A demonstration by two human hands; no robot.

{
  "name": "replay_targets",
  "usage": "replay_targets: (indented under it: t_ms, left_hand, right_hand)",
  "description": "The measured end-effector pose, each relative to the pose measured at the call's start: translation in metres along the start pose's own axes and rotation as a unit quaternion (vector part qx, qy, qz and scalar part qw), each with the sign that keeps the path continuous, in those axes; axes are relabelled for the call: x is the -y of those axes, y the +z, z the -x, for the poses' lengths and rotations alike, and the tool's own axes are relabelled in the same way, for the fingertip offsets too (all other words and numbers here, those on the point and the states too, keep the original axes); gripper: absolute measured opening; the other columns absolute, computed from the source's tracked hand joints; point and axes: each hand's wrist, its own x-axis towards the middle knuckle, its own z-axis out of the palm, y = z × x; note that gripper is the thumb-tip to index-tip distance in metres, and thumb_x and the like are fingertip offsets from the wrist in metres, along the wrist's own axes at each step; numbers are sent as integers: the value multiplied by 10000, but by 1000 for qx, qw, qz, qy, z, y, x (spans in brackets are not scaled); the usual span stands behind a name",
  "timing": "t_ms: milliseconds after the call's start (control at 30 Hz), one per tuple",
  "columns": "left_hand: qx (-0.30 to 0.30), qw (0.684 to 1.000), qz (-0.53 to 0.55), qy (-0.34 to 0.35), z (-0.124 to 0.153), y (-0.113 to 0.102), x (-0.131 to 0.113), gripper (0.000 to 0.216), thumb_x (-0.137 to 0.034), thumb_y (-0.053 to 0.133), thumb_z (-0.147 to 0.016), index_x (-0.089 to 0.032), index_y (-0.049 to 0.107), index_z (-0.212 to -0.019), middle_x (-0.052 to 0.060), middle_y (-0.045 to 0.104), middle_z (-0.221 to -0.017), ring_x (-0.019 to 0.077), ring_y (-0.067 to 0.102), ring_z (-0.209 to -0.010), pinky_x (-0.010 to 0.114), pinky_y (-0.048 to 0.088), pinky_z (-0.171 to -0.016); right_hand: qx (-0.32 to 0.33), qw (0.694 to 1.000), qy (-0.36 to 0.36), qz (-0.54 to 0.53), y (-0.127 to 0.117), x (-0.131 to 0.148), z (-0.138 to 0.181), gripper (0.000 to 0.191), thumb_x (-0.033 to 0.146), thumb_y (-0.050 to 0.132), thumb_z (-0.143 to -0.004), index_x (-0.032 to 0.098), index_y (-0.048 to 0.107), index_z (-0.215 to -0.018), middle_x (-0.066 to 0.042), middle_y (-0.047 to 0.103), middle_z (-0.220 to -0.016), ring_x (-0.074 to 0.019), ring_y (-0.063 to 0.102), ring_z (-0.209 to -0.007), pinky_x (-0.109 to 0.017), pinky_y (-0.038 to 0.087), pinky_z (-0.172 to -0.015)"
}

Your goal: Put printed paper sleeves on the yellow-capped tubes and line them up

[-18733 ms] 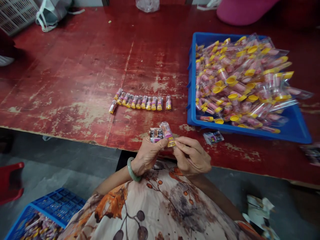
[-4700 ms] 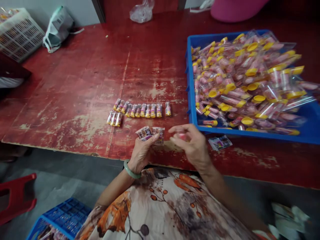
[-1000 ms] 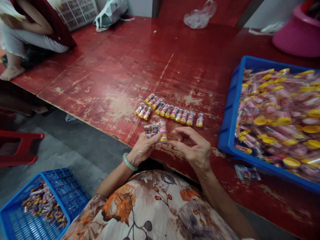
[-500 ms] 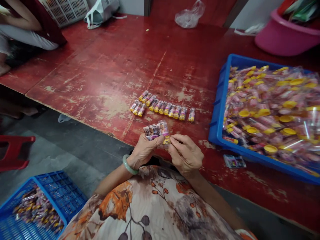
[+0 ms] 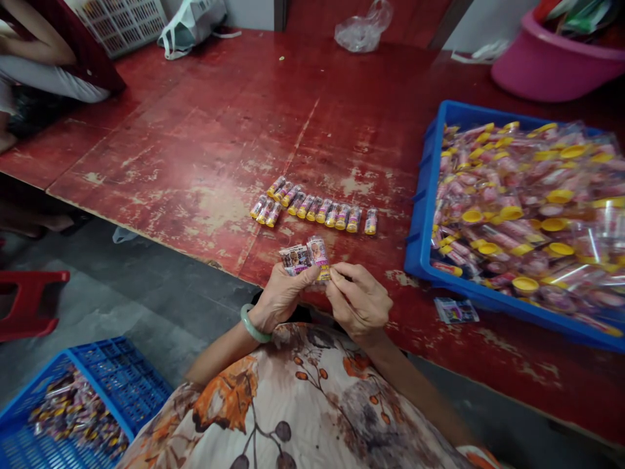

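Note:
My left hand (image 5: 282, 294), with a pale green bangle on its wrist, is closed around several small printed packets (image 5: 295, 258), the thumb lying across their front. They show purple and yellow print and stand fanned a little apart. My right hand (image 5: 360, 301) is pinched at the lower right edge of the front packet (image 5: 319, 253); its fingertips partly hide that corner. Just beyond my hands, small clear tubes with yellow caps (image 5: 323, 210) lie side by side in a bent row on the red table. One tube (image 5: 371, 221) lies apart at the right end.
A blue crate (image 5: 420, 195) heaped with yellow-capped tubes stands on the red table (image 5: 195, 130) at right. A loose packet (image 5: 457, 311) lies before it. A blue basket (image 5: 124, 371) and red stool (image 5: 30, 293) are at lower left. Another person (image 5: 53, 71) sits far left.
The view has shifted slightly, so the table things sit a little further left. Both hands keep nearly the same hold on the packets.

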Motion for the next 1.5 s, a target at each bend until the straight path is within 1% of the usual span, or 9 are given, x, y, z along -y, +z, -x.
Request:
replay_targets:
  t_ms: [133, 233, 400, 567, 800, 1000, 1167, 1333, 1500]
  left_hand:
    - [-11, 1000, -9, 8, -4, -5, -1, 348, -290, 891, -572, -130, 702, -816, 9, 699, -773, 119, 624, -676, 265, 511, -719]
    - [-15, 999, -38, 33, -10, -14, -3, 349, -314, 878, -594, -118, 707, -827, 25, 704, -777, 124, 629, -674, 257, 520, -695]
    - [16, 992, -120, 44, -22, -31, -9, 416, -345, 856, -621, -112, 722, -939, 55, 724, -856, 153, 650, -714, 277, 551, -678]
    - [25, 987, -154, 49, -37, -41, -17, 477, -386, 855, -610, -109, 707, -970, 67, 729, -821, 174, 677, -675, 309, 572, -661]
    - [-149, 974, -118, 126, -47, -55, -38, 510, -525, 769, -686, -93, 636, -922, 73, 701, -734, 159, 681, -604, 263, 550, -604]
    - [-124, 983, -84, 110, -45, -64, -39, 407, -468, 671, -763, -105, 594, -931, 87, 706, -771, 179, 690, -649, 233, 506, -521]
    - [-129, 979, -102, 118, -49, -62, -41, 346, -399, 653, -776, -101, 602, -944, 86, 714, -785, 169, 691, -659, 217, 503, -522]
    - [-103, 985, -88, 103, -44, -54, -48, 336, -395, 664, -763, -112, 627, -942, 83, 727, -812, 176, 702, -704, 216, 521, -541]
    - [-79, 983, -149, 69, -35, -37, -34, 340, -367, 755, -739, -123, 663, -956, 91, 748, -911, 179, 711, -749, 229, 548, -588]
  right_hand:
    - [25, 999, 21, -26, -2, -2, -4, 201, 68, 615, -824, 192, 690, -964, -83, 681, -916, -178, 664, -773, -317, 581, -678]
    - [130, 978, 119, -115, -8, -9, -12, 161, 160, 656, -817, 177, 691, -973, -79, 688, -918, -166, 655, -748, -280, 561, -632]
    - [190, 847, 420, -264, 6, -25, -27, 361, 395, 739, -735, 147, 680, -991, -71, 712, -835, -168, 642, -664, -231, 491, -477]
    - [169, 761, 544, -311, 48, -31, -44, 466, 422, 803, -550, 125, 655, -878, -27, 654, -677, -99, 507, -483, -199, 361, -402]
    - [111, 802, 548, -211, 115, -59, -60, 349, 425, 687, -573, 177, 542, -771, 54, 519, -532, -97, 430, -430, -219, 332, -391]
    - [89, 865, 492, -53, 147, -74, -61, 281, 329, 737, -584, 198, 501, -666, 5, 558, -619, -167, 535, -611, -266, 401, -562]
    - [105, 893, 437, -19, 157, -69, -63, 280, 313, 743, -660, 168, 551, -803, -49, 620, -717, -196, 567, -670, -284, 414, -608]
    - [133, 923, 359, -35, 110, -59, -55, 217, 365, 682, -784, 174, 597, -841, -13, 626, -699, -156, 578, -633, -255, 439, -615]
    - [55, 963, 211, 160, -35, -92, -49, 161, 296, 562, -877, 192, 653, -794, -47, 668, -798, -177, 614, -750, -298, 481, -737]
